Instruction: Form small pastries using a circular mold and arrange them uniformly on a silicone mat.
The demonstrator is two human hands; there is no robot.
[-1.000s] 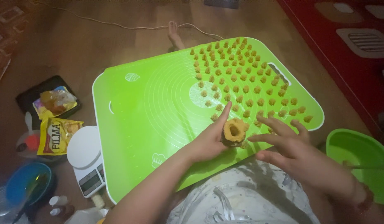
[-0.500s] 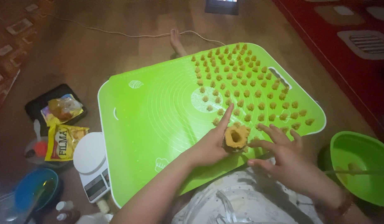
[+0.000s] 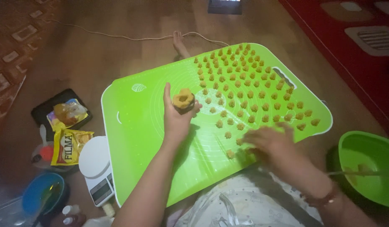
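The wooden floor (image 3: 97, 54) carries everything here, and the person sits on it with the work drawn up close to the lap. Largest on it is the bright green mat (image 3: 148, 126), a smooth non-stick sheet that keeps soft dough off the boards. Its far right part is filled with rows of small piped cookies (image 3: 245, 84), set apart from one another so that none touch, and the rows run down toward the near edge, where the newest pieces lie.

To the right stands a green bowl (image 3: 364, 155) with a utensil resting across it, kept within reach of the right side. On the left, off the mat, are a white kitchen scale (image 3: 95, 166), a yellow packet (image 3: 69, 147), a black tray (image 3: 62, 111) with a wrapped item and a blue bowl (image 3: 43, 193) (all pushed aside, near but clear of the dough).

The left hand (image 3: 175, 120) is closed around a dark piping tool (image 3: 184, 101), held upright above the mat's middle with its dough-filled mouth facing up, so nothing spills. The right hand (image 3: 268, 143) is blurred low over the nearest cookies at the mat's near edge; whether its grip is wide or narrow I cannot tell.
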